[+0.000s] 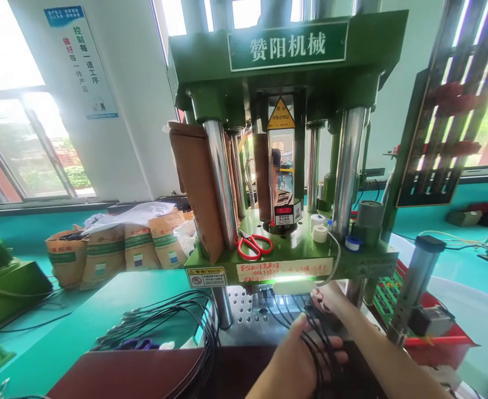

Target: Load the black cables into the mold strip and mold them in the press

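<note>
Cables (316,354), thin and black, run from the metal block (262,302) low in the green press (202,72) across my left hand (299,354), its fingers loosely spread. My right hand (330,302) reaches in beside them (whether it grips one, I cannot tell), while another bundle (210,332) curves at left.

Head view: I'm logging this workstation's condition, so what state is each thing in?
Left hand: open, cables across it
Right hand: partly hidden, grip unclear
Black cables: bent, some in a loose loop
Lamp: lit
Red-handled scissors: lying down, blade opening unclear
Cardboard: upright beside a metal column
Paper sacks: standing, partly covered by white sheeting
Blue-and-white roll: lying flat
</note>
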The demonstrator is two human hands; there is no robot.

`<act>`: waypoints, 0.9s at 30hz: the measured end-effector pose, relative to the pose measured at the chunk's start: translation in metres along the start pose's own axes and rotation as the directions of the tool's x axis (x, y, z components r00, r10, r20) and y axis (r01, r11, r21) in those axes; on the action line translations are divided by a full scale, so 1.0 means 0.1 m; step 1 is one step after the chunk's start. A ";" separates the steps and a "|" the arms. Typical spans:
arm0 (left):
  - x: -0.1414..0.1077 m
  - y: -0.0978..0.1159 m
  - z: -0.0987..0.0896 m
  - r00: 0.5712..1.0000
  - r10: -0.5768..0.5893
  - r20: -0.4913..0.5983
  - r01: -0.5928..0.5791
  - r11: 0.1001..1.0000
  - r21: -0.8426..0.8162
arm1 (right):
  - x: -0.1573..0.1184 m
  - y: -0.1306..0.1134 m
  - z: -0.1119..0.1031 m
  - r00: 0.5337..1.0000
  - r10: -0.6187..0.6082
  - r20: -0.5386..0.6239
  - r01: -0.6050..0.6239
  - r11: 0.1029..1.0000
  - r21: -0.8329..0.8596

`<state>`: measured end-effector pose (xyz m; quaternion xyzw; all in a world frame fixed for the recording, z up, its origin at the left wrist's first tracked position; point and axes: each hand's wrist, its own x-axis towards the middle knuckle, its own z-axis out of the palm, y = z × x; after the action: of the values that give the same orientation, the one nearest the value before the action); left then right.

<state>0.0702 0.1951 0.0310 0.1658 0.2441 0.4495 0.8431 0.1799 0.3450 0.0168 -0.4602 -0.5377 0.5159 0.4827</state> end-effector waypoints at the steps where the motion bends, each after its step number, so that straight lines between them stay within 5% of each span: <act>1: 0.00 -0.06 0.05 0.997 0.019 -0.069 -0.022 0.999 -0.040 | -0.05 0.01 0.01 1.000 0.023 -0.005 -0.023 1.000 0.005; 5: -0.10 -0.23 0.21 0.970 0.045 -0.240 -0.072 0.992 -0.105 | -0.33 -0.03 0.04 0.999 0.015 -0.039 -0.014 0.999 0.033; 13: -0.39 -0.35 0.25 0.952 0.088 -0.292 -0.169 0.950 -0.263 | -0.60 -0.21 0.17 0.996 0.040 -0.084 -0.035 0.997 0.064; 18: -0.67 -0.64 0.21 0.988 0.038 -0.152 -0.058 0.990 -0.130 | -0.65 -0.20 0.08 0.992 0.068 -0.110 -0.060 0.996 0.072; 22: -1.00 -0.56 0.12 0.984 0.176 0.000 -0.176 0.983 -0.059 | -0.68 -0.16 -0.10 0.991 0.054 -0.121 -0.049 0.998 0.045; 24: -1.27 -0.18 0.07 0.940 0.341 -0.017 -0.341 0.935 -0.100 | -0.72 -0.12 -0.23 0.991 0.061 -0.121 -0.058 0.998 0.027; 25: -1.42 0.10 0.05 0.880 0.468 -0.085 -0.475 0.874 -0.099 | -0.74 -0.09 -0.30 0.990 0.071 -0.126 -0.069 0.997 0.020; 26: -1.58 0.41 0.01 0.777 0.609 -0.162 -0.624 0.779 -0.063 | -0.76 -0.06 -0.37 0.987 0.085 -0.134 -0.083 0.996 0.015; 27: -1.74 0.74 -0.04 0.617 0.751 -0.234 -0.771 0.637 0.013 | -0.79 -0.02 -0.44 0.985 0.097 -0.146 -0.096 0.995 0.012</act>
<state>-0.0651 0.0895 0.1104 0.1656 0.2212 0.7899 0.5475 0.2325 0.2715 0.0155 -0.5210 -0.4767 0.5048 0.4964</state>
